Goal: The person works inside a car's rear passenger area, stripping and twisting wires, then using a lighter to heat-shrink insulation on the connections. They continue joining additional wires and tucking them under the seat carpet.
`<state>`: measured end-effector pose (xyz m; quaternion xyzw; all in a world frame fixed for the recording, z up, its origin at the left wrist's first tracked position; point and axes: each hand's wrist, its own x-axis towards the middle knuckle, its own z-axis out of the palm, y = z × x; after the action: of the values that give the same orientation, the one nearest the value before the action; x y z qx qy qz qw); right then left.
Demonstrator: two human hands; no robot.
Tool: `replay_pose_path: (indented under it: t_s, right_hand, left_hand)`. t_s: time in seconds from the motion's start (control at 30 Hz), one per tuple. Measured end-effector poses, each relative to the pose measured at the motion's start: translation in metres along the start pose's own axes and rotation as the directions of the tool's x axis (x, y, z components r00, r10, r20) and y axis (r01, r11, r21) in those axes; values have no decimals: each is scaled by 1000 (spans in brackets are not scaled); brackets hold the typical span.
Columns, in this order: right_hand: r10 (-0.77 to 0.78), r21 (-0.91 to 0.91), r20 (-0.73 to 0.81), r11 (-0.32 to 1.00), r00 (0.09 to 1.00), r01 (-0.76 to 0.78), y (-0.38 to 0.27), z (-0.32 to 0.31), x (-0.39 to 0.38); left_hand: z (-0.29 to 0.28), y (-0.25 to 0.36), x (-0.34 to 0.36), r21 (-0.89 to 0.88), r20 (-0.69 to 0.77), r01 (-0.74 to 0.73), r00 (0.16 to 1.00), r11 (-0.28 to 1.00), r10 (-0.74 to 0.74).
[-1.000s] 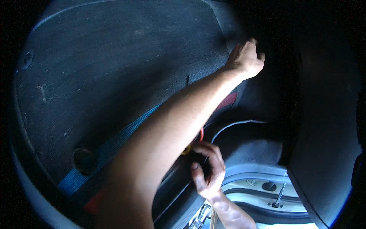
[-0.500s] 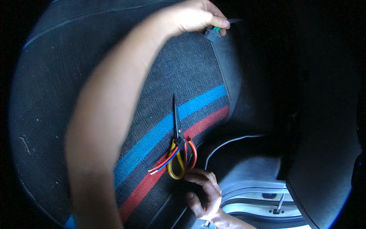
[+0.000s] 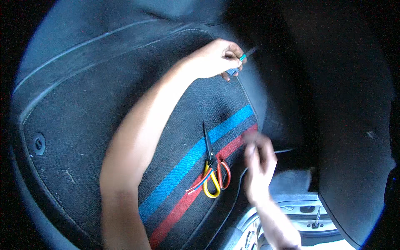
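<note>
My left hand (image 3: 221,59) is closed on a small blue-grey plug connector (image 3: 232,71), with a green piece (image 3: 242,57) showing between thumb and fingers. A thin pale strip sticks out past the fingertips. Below, scissors (image 3: 211,155) with one yellow and one red handle lie on the striped floor mat (image 3: 179,112), blades pointing away from me. Short red and blue wires (image 3: 201,182) with bare ends lie across the handles. My right hand (image 3: 261,160), smeared by motion, is over the mat's right edge beside the scissors; whether it holds anything cannot be made out.
A round fastener (image 3: 38,144) sits in the mat's left side. Dark trim (image 3: 354,125) rises on the right. At lower right is a pale door sill with a latch (image 3: 315,225). A thin cable (image 3: 241,183) runs along the mat's right edge.
My right hand has risen from beside the scissor handles, up and to the right. My left hand still grips the connector, now lower in view. The whole view has shifted.
</note>
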<state>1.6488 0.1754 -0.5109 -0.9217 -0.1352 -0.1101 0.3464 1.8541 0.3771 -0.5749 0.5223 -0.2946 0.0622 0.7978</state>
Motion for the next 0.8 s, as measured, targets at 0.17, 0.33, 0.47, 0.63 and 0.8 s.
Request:
replay_pose_path:
  t_s: [0.17, 0.33, 0.47, 0.63, 0.8]
  right_hand:
    - [88, 276, -131, 960, 988, -49, 5, 35, 175]
    - [91, 409, 172, 899, 981, -155, 3, 52, 213]
    - [62, 439, 145, 890, 988, -121, 0, 54, 212]
    - [164, 272, 30, 948, 986, -165, 3, 52, 224]
    - [124, 229, 121, 962, 985, -149, 6, 46, 227]
  left_hand:
    - [-6, -9, 5, 18, 4, 21, 1000, 1000, -21]
    - [-13, -15, 4, -50, 29, -24, 999, 998, 25]
    - [-14, -17, 4, -39, -4, -11, 1000, 999, 11]
    - [-16, -23, 5, 51, 23, -24, 999, 998, 23]
    - [-16, -22, -2, -34, 72, -35, 997, 999, 38]
